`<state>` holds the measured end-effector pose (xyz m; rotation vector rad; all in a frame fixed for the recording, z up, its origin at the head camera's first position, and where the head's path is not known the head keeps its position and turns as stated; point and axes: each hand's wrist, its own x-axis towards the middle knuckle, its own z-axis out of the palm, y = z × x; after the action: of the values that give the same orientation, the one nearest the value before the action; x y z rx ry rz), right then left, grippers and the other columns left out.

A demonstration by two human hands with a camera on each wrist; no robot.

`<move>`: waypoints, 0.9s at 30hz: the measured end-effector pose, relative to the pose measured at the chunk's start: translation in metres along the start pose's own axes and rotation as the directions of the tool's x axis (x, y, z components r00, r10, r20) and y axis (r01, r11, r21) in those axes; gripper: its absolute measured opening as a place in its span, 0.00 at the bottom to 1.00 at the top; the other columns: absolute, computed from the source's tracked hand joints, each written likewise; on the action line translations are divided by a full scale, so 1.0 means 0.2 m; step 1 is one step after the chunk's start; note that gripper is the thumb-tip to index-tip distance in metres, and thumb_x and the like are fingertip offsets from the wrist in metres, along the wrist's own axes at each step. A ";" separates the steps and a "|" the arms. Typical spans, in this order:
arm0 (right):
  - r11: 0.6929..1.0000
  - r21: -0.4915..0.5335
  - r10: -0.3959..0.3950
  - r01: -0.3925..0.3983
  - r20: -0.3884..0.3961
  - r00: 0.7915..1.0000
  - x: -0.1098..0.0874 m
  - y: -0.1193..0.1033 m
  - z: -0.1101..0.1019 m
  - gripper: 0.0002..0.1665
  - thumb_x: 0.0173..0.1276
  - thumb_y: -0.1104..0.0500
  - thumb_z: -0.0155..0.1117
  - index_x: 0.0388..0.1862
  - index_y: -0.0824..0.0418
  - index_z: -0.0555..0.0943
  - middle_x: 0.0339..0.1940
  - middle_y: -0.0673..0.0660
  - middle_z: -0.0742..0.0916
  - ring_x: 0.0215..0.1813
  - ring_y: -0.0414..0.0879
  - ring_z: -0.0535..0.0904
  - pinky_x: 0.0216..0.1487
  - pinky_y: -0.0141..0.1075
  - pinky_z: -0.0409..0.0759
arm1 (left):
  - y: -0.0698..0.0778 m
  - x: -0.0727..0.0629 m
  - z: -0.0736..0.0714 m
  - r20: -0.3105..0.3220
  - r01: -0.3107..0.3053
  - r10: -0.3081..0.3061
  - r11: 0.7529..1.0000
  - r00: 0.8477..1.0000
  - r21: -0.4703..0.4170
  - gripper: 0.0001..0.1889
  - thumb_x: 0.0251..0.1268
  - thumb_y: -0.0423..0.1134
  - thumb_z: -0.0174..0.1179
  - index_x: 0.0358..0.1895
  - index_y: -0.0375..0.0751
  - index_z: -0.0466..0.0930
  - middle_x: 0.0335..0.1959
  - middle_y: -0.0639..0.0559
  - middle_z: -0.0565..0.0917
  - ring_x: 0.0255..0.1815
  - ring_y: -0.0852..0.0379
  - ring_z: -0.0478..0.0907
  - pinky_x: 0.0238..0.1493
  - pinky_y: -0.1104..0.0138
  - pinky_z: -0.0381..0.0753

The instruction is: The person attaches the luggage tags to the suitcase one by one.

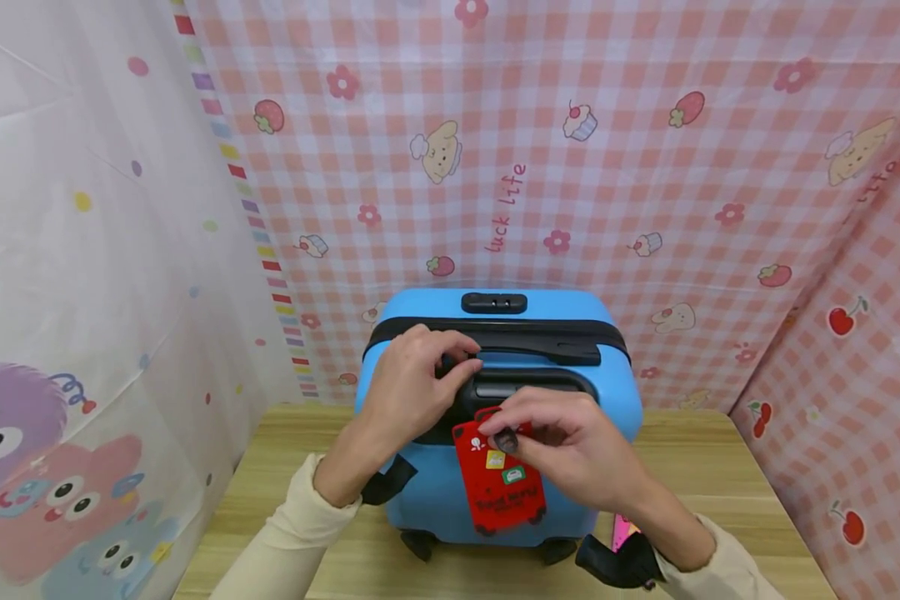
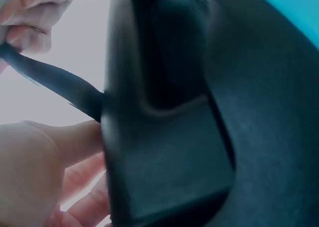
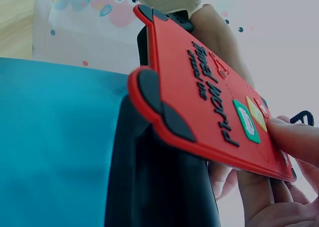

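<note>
A small blue suitcase (image 1: 622, 400) stands upright on the table, its black carry handle (image 1: 540, 347) and black pull-handle panel (image 1: 581, 385) towards me. My left hand (image 1: 416, 371) is at the left end of the carry handle, thumb and forefinger pinching it. In the left wrist view a dark strip (image 2: 60, 83) runs up to the panel edge; whether it is handle or strap I cannot tell. My right hand (image 1: 566, 437) pinches a red luggage tag (image 3: 199, 97) by its upper end, in front of the suitcase. A dark loop (image 3: 302, 118) shows beside the thumb.
The wooden table (image 1: 720, 475) extends on both sides of the suitcase. A pink item (image 1: 622, 531) lies partly hidden behind my right wrist. A combination lock (image 1: 493, 302) sits on the suitcase top. Patterned cloths (image 1: 607, 192) hang behind and at both sides.
</note>
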<state>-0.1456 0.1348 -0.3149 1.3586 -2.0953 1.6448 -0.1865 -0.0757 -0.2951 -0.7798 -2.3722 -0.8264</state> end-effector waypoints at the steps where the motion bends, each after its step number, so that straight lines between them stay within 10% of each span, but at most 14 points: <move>1: 1.000 -0.004 0.007 -0.007 -0.003 1.000 0.00 0.00 0.00 0.19 0.66 0.77 0.58 0.47 0.60 0.85 0.37 0.54 0.84 0.26 0.40 0.74 0.21 0.30 0.74 | 0.00 0.00 0.00 -0.010 -0.008 0.008 1.000 1.000 0.012 0.05 0.61 0.38 0.70 0.38 0.43 0.88 0.27 0.55 0.86 0.28 0.59 0.71 0.29 0.67 0.70; 10: 0.997 -0.047 0.057 -0.059 -0.034 0.998 0.03 0.03 -0.03 0.15 0.67 0.75 0.60 0.45 0.60 0.86 0.41 0.55 0.86 0.31 0.42 0.77 0.26 0.33 0.79 | -0.04 0.04 0.02 -0.073 -0.067 0.074 0.992 0.995 0.103 0.08 0.59 0.42 0.71 0.37 0.44 0.85 0.28 0.52 0.80 0.33 0.53 0.72 0.38 0.58 0.69; 18: 0.994 -0.038 0.098 -0.100 -0.050 0.994 0.06 0.04 -0.03 0.13 0.68 0.73 0.62 0.47 0.63 0.86 0.43 0.58 0.87 0.28 0.44 0.78 0.26 0.33 0.79 | -0.09 0.07 -0.05 0.162 0.154 -0.169 0.983 0.972 0.099 0.22 0.63 0.54 0.66 0.53 0.46 0.80 0.43 0.48 0.80 0.49 0.50 0.71 0.52 0.49 0.66; 27: 0.992 -0.074 0.092 -0.099 -0.094 0.991 0.06 0.03 -0.03 0.15 0.67 0.74 0.61 0.47 0.63 0.86 0.44 0.57 0.87 0.31 0.44 0.81 0.30 0.35 0.83 | -0.12 0.11 -0.06 0.304 0.147 -0.182 0.980 0.935 0.137 0.23 0.63 0.57 0.64 0.55 0.46 0.81 0.46 0.49 0.82 0.49 0.50 0.72 0.51 0.51 0.67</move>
<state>-0.1592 0.1336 -0.3084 1.1554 -2.1791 1.6076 -0.2137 -0.0910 -0.2835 -0.7182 -2.7742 -0.6648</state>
